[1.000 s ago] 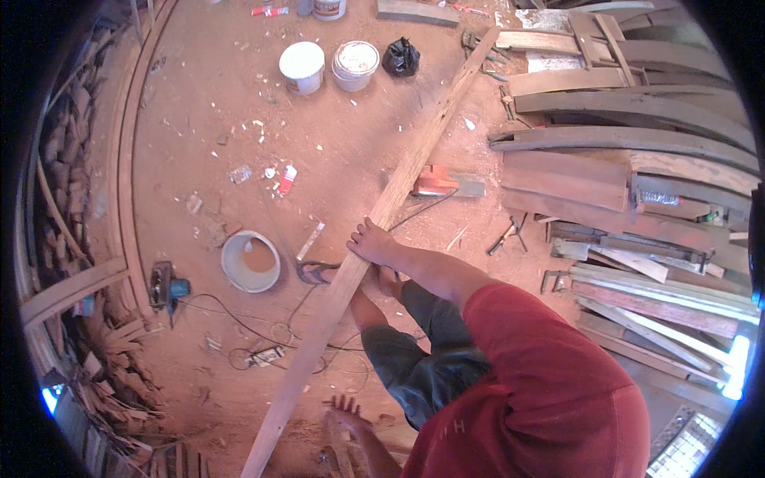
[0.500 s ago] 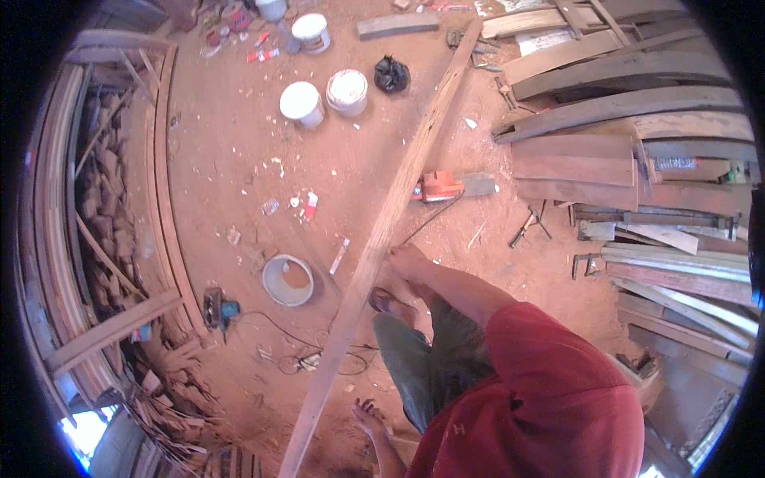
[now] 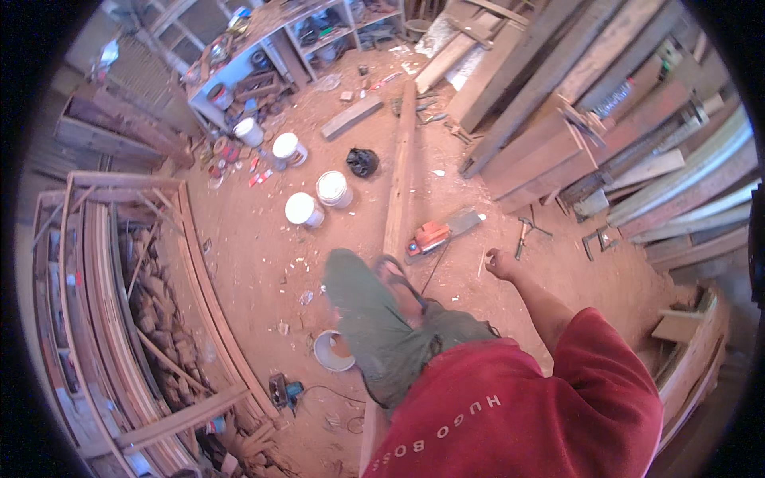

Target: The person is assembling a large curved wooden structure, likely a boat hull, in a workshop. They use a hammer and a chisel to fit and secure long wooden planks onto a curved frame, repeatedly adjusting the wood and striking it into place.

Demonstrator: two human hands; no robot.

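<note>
- The floor (image 3: 267, 299) is reddish-brown dirt, with little bits scattered all over it.
- Near 11 o'clock, a low shelf (image 3: 267, 28) has open parts full of stuff and a messy top.
- At 10 o'clock, the wall (image 3: 139, 80) looks grey-brown.
- A big wooden rack (image 3: 179, 421) runs from 9 round to 8 o'clock.
- The light looks soft and pinkish.

The plank (image 3: 402, 167) has a bag (image 3: 362, 162) and some buckets (image 3: 335, 190) off to its left. Power tool (image 3: 430, 237) sits just right, stacked lumber (image 3: 535, 163) farther right.
</note>
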